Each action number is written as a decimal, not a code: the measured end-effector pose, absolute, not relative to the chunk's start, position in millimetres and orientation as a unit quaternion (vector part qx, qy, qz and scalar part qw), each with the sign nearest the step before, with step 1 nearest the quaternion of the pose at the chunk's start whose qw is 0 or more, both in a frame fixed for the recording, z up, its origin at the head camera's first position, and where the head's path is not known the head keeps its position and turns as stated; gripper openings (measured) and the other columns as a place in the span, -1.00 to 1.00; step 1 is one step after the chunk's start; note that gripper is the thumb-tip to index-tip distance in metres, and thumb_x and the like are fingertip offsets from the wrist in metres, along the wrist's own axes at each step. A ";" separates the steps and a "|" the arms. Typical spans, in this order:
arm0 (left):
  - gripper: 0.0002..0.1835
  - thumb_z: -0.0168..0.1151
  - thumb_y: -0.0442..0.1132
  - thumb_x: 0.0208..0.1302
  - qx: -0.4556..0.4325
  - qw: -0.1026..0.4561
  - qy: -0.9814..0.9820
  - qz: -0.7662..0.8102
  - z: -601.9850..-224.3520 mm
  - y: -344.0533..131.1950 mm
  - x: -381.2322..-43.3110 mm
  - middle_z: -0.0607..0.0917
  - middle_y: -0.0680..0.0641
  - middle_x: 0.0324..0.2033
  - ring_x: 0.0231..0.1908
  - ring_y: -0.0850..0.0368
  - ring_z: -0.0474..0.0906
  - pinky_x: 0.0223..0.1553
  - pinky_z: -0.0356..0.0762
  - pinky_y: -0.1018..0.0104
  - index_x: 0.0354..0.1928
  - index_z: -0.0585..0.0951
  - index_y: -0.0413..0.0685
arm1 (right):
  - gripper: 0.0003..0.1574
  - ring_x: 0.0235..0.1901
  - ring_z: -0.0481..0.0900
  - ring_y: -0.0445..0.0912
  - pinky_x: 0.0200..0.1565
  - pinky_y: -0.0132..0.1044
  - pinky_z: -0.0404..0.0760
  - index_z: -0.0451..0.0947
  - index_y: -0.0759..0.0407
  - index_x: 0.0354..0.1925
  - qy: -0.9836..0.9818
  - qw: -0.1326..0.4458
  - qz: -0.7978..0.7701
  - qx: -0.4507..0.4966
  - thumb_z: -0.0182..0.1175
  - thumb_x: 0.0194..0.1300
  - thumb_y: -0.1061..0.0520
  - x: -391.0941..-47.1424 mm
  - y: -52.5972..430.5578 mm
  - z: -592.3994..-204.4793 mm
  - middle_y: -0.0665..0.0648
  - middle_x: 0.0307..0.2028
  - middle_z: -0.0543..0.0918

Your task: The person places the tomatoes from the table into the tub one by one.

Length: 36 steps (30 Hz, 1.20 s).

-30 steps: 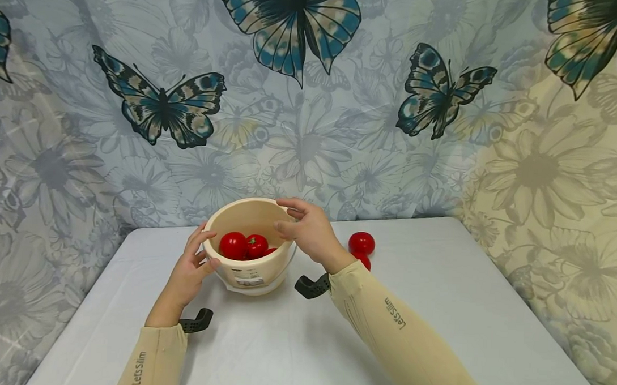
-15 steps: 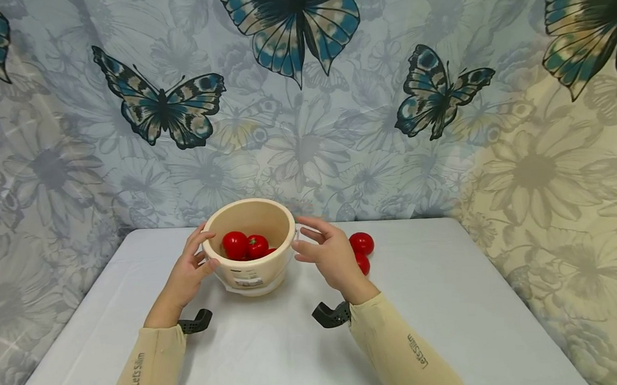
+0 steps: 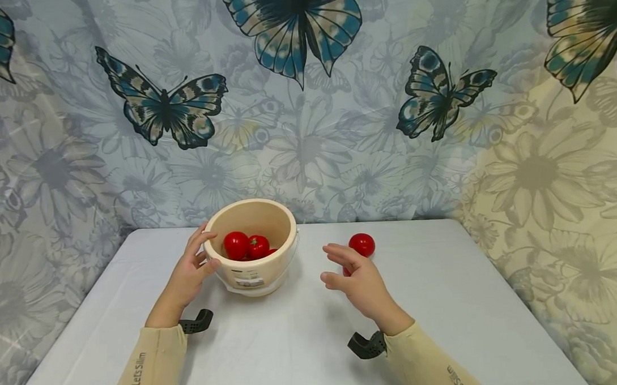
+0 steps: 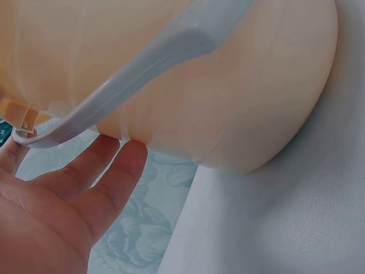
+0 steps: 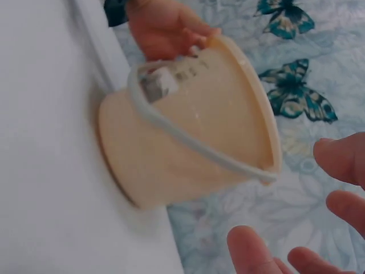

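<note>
A cream plastic bucket (image 3: pixel 265 273) stands on the table with several red tomatoes inside, one (image 3: pixel 236 245) at the left of the group. My left hand (image 3: pixel 185 276) holds its left side, index finger at the rim and thumb on the front wall. Two fingertips (image 4: pixel 134 157) press the outer wall in the left wrist view, just below the bucket's handle (image 4: pixel 137 80). To the right, my right hand (image 3: pixel 363 285) hovers with relaxed, spread fingers and nothing in it. Beyond it lies a tomato (image 3: pixel 361 245); another tomato (image 3: pixel 346 271) is mostly hidden behind the fingers.
A white cloth covers the table (image 3: pixel 282 350), whose back edge meets a hanging fabric with butterflies (image 3: pixel 163 108). The bucket's handle hangs down across its front. Each wrist carries a black mount (image 3: pixel 366 346).
My right hand has left the bucket's right rim and moved right and toward me, in front of the loose tomatoes. The left hand and the bucket have stayed in place.
</note>
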State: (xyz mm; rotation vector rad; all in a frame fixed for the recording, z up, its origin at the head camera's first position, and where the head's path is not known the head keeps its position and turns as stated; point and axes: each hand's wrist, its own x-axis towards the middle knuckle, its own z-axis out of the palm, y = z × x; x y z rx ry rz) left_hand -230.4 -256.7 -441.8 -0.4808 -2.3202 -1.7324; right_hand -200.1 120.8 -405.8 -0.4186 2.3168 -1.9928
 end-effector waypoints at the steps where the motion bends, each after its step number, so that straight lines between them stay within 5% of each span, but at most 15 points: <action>1: -0.41 0.24 -0.36 0.39 -0.162 0.104 -0.788 -0.585 -442.1 -256.9 -230.7 -0.15 -0.11 0.55 0.32 -0.52 0.18 0.12 0.34 0.45 0.40 0.30 -0.14 | -0.33 0.32 0.36 0.08 -0.13 -0.13 0.68 0.50 0.05 0.29 0.754 0.025 -0.642 -0.136 0.42 0.23 0.17 -199.6 127.2 -409.0 0.05 0.34 0.40; 11: -0.40 0.26 -0.31 0.39 -0.159 0.104 -0.793 -0.578 -443.0 -257.8 -231.5 -0.14 -0.12 0.55 0.32 -0.51 0.18 0.15 0.35 0.38 0.41 0.30 -0.13 | -0.31 0.30 0.35 0.18 -0.15 -0.16 0.68 0.45 0.08 0.33 0.790 -0.027 -0.605 -0.099 0.40 0.28 0.09 -199.4 189.7 -432.4 0.12 0.34 0.39; 20: -0.39 0.25 -0.37 0.37 -0.162 0.105 -0.793 -0.578 -440.2 -256.2 -229.4 -0.15 -0.13 0.55 0.30 -0.53 0.20 0.20 0.26 -0.15 0.41 0.29 -0.15 | -0.23 0.28 0.38 0.27 -0.14 -0.10 0.68 0.32 0.18 0.41 0.771 0.004 -0.636 -0.029 0.35 0.33 0.11 -208.9 222.0 -461.0 0.28 0.41 0.25; 36: -0.38 0.26 -0.37 0.36 -0.161 0.104 -0.793 -0.579 -438.9 -256.1 -229.9 -0.15 -0.11 0.55 0.31 -0.53 0.19 0.20 0.27 -0.14 0.41 0.29 -0.14 | -0.21 0.31 0.34 0.22 -0.06 -0.11 0.65 0.27 0.16 0.45 0.755 0.040 -0.654 0.014 0.32 0.35 0.12 -228.2 222.9 -486.6 0.30 0.40 0.28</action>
